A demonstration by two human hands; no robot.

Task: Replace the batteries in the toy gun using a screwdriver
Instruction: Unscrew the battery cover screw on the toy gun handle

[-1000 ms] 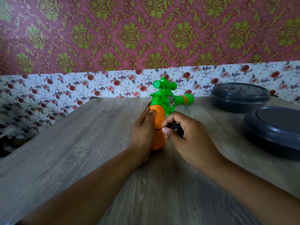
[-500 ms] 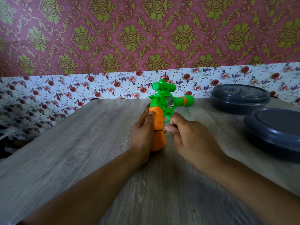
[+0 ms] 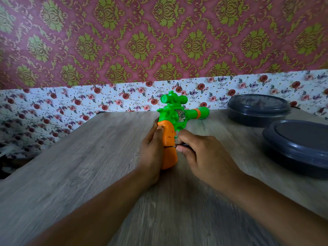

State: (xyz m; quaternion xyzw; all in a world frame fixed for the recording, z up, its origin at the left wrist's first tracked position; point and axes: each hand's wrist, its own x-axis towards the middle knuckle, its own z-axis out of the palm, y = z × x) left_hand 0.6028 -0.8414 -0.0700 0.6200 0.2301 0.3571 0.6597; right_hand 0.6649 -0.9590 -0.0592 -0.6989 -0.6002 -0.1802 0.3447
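Note:
A toy gun [image 3: 177, 116] with a green body and an orange grip stands upright on its grip in the middle of the wooden table [image 3: 88, 166], barrel pointing right. My left hand [image 3: 151, 153] wraps the orange grip from the left. My right hand [image 3: 200, 157] is closed around a small dark screwdriver [image 3: 171, 147], most of it hidden in the fist. Its thin metal shaft runs horizontally and its tip touches the right side of the orange grip.
Two dark grey round lidded containers sit at the right: one at the back [image 3: 259, 109], one nearer [image 3: 298, 146]. A floral-papered wall runs along the table's far edge. The table's left edge slopes off at the left.
My right hand has turned and shifted slightly on the screwdriver, hiding more of its dark handle. The gun and my left hand stay in place.

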